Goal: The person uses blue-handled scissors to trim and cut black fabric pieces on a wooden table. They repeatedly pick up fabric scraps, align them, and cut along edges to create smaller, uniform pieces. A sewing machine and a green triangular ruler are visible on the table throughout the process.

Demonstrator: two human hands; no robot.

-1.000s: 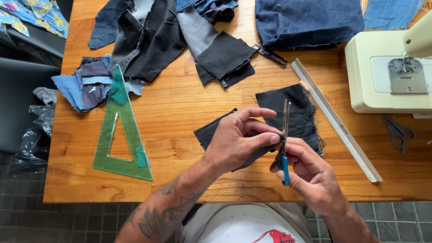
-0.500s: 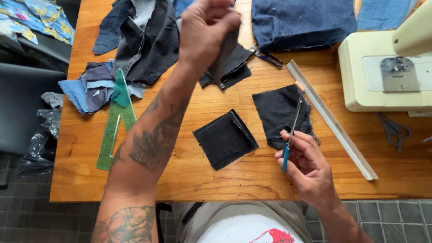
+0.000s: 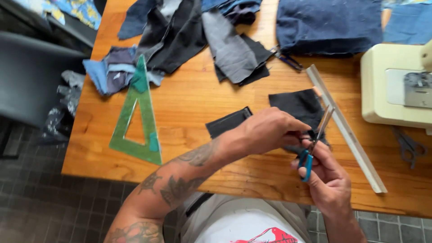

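1 head view, steep downward, close over wooden table point(image 3: 189, 108) edge.

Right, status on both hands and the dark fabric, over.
Right hand grips blue-handled scissors, blades up. Left hand at the blades, on the black fabric piece. Long ruler lies just right of them.

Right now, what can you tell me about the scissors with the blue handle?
The scissors are small, with bright blue loop handles and slim silvery blades that look like metal. The right hand grips the handles from below, and the blades point up and away, tilted slightly right, over a dark fabric square on the wooden table. The left hand reaches in beside the blades. Whether fabric sits between them is hidden.
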